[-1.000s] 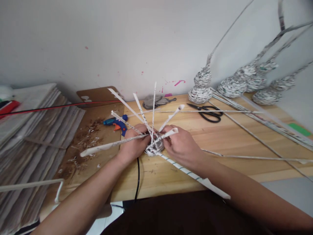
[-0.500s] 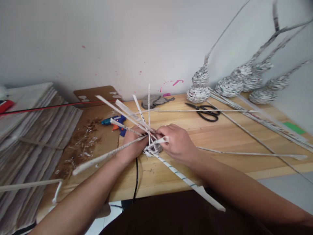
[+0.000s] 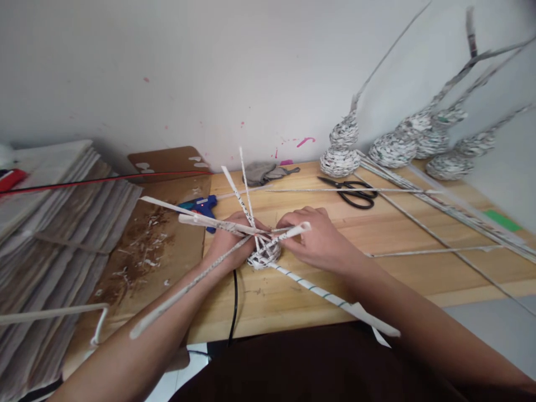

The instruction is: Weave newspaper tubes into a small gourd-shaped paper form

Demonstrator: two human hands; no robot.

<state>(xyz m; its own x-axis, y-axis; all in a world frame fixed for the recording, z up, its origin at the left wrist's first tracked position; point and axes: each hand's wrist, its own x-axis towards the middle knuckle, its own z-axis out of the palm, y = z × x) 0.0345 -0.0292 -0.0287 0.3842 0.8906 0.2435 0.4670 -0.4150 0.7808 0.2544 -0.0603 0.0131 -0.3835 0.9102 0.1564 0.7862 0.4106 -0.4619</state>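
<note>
Paper-tube weave (image 3: 263, 254) sits mid-frame, left hand (image 3: 228, 245) clamped round it, right hand (image 3: 318, 240) pinching one tube (image 3: 293, 230), scissors (image 3: 352, 191) upper right.

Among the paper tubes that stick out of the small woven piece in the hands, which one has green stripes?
The tube running from the woven piece toward the table's near edge, under the right hand. It alone shows green bands; the others look plain white or printed grey.

We are counting one pair of scissors (image 3: 350, 191), one glue gun (image 3: 201, 208) left of it, and four woven paper coils (image 3: 340, 159) behind.
</note>
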